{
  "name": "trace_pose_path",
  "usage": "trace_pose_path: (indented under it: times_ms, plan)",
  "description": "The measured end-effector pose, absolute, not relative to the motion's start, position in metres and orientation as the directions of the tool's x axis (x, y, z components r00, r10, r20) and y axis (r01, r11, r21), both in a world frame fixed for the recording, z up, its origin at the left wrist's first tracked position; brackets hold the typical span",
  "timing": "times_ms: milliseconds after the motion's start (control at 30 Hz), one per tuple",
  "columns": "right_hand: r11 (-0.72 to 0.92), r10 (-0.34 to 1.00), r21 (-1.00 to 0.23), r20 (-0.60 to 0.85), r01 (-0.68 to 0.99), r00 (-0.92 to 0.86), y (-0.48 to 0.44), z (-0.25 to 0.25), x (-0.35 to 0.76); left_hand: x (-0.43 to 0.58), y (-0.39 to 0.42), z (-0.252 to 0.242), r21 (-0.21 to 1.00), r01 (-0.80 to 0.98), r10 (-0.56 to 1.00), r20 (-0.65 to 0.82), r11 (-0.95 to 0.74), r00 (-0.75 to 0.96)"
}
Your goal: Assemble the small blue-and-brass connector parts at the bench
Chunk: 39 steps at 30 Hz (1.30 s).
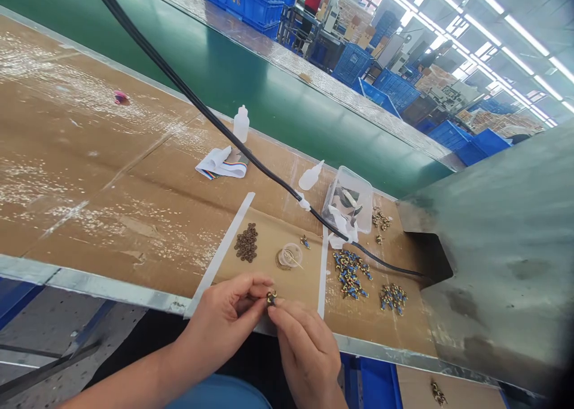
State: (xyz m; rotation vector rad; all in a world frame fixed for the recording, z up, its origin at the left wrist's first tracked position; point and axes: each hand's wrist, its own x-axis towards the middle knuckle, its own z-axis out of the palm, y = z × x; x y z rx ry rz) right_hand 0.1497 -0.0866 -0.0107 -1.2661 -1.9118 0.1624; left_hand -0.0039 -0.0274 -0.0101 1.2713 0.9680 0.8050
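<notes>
My left hand [228,307] and my right hand [307,334] meet above the front edge of the bench. Between their fingertips is a small dark and gold figure-like piece [271,298], pinched from both sides; its exact kind is too small to make out. Just beyond lies a brown sheet [269,271] with taped edges. On it are a small clear cup [289,255] with a thin stick in it, a cluster of small brown discs [246,243] and a single blue and gold piece [305,241].
To the right lie a pile of blue and gold pieces [350,273] and another pile [393,298]. Behind are a clear plastic box [365,188], a white squeeze bottle [241,125], a second bottle [311,176] and a folded cloth [223,162]. A black cable [192,95] crosses the view.
</notes>
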Motion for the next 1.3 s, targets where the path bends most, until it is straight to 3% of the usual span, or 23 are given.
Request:
trace_pose_path:
  times_ms: [333,500,800,967,1300]
  plan:
    - [0.578,0.796,-0.464,0.503,0.671,-0.337,-0.08,0.002,0.16,-0.006,-0.022,-0.008,0.983,0.056,0.874,-0.181,0.175,0.452]
    - [0.601,0.797,-0.448,0.392,0.662,-0.459,-0.074,0.013,0.167,-0.007,-0.018,-0.003,0.973,0.047,0.847,-0.22,0.226,0.483]
    - [0.438,0.872,-0.633,0.473,0.639,-0.129,-0.075,0.005,0.153,-0.005,-0.02,-0.011,0.976,0.064,0.879,-0.215,0.208,0.427]
    - [0.318,0.91,-0.741,0.413,0.592,0.029,-0.075,0.01,0.145,-0.004,-0.02,-0.012,0.976,0.031,0.878,-0.208,0.216,0.43]
    - [0.247,0.904,-0.813,0.39,0.528,0.177,-0.075,0.005,0.133,-0.005,-0.022,-0.006,0.974,0.03,0.879,-0.215,0.224,0.425]
